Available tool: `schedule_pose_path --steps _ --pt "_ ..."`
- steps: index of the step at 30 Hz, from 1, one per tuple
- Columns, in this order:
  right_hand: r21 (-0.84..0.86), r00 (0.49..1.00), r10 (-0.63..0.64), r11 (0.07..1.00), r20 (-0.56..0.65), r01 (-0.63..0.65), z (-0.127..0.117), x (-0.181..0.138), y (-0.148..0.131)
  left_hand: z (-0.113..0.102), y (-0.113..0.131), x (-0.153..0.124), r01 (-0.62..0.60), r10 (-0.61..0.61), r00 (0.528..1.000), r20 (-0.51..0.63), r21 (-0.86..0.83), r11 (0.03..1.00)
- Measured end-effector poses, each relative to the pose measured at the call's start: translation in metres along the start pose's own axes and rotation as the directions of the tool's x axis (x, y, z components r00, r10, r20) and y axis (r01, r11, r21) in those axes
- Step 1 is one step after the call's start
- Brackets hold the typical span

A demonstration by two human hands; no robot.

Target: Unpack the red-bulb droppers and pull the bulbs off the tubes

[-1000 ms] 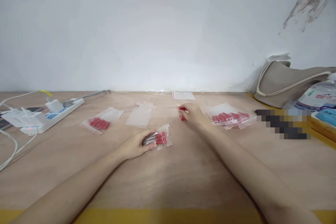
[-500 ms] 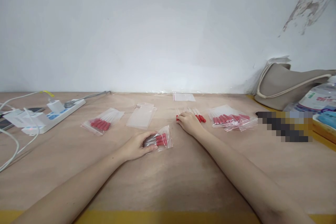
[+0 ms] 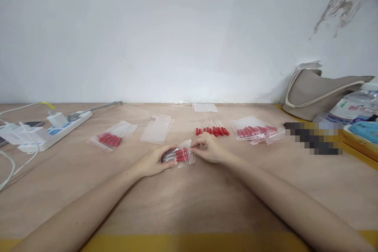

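My left hand [image 3: 158,160] is wrapped around a clear zip bag [image 3: 191,156] in the middle of the table. Inside it lie several glass droppers [image 3: 182,153] with red rubber bulbs pointing right. My right hand [image 3: 208,147] pinches at the bag's right edge, thumb and forefinger close together. Just behind that hand, loose droppers [image 3: 217,129] lie in a row, red bulbs toward me. To the left lies another bag of droppers [image 3: 113,136], and flat, unfilled bags [image 3: 157,129] rest beside it. Filled bags [image 3: 256,130] overlap in a pile on the right.
At the left stands a white power strip [image 3: 66,130] with chargers and cables. Against the wall lies a flat white bag [image 3: 205,107]. On the right are a grey-beige hat-like item [image 3: 321,94], a plastic bottle [image 3: 354,104], a blue packet [image 3: 364,130] and a blurred-out dark object [image 3: 313,138].
My right hand has come from the loose droppers toward me and left, onto the bag's edge. The loose row is now uncovered. My left hand still holds the bag.
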State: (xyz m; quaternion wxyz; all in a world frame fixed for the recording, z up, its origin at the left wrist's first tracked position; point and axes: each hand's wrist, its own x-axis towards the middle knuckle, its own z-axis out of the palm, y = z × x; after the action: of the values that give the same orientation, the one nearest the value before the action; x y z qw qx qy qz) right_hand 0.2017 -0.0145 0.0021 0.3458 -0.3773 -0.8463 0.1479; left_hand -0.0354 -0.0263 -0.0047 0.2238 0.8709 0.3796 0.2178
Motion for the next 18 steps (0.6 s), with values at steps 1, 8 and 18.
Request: schedule_pose_path --steps 1,8,18 --pt "0.018 1.0 -0.004 1.0 0.015 0.004 0.002 -0.002 -0.003 0.001 -0.001 0.001 -0.001 0.001 1.0 0.004 0.0 1.0" --pt "0.148 0.985 -0.019 0.989 0.172 -0.006 0.009 -0.002 -0.009 0.001 0.006 0.004 -0.06 0.058 0.995 0.077 0.023 0.998" --pt "0.315 0.884 0.252 0.866 0.395 -0.388 0.016 -0.004 0.001 0.001 0.002 0.002 -0.154 0.096 0.967 0.235 0.243 0.958"
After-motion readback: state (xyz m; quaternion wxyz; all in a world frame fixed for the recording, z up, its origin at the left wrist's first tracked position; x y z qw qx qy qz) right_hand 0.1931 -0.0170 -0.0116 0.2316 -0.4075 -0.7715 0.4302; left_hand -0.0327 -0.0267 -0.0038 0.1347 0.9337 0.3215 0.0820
